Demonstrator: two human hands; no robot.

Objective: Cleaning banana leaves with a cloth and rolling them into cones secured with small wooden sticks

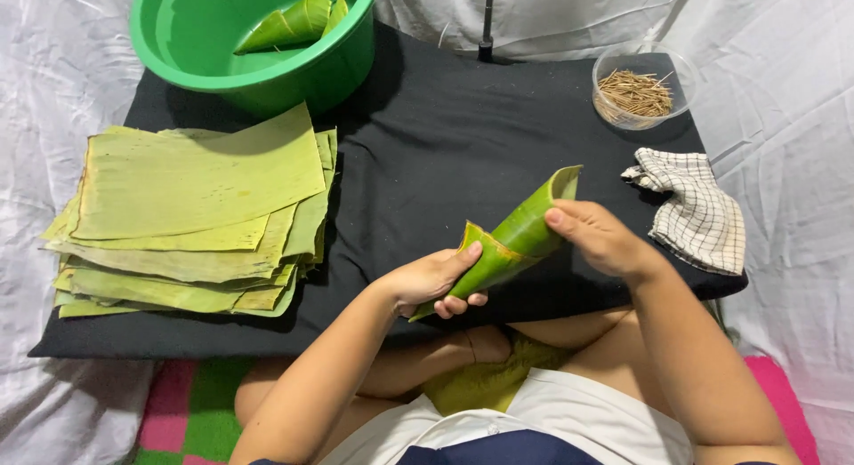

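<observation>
White sheets surround a black cloth point(445, 145) on the low table. Left hand point(431, 283) pinches the narrow tip of a rolled leaf cone point(507, 247), right hand point(596, 238) wraps the wide mouth, held just above the cloth's front edge. Loosen either grip and the stiff leaf could spring open, I'd say. Leaf stack point(191, 216) lies left, green basin point(258, 47) behind, bowl of sticks point(633, 93) and checked rag point(698, 212) right.
</observation>
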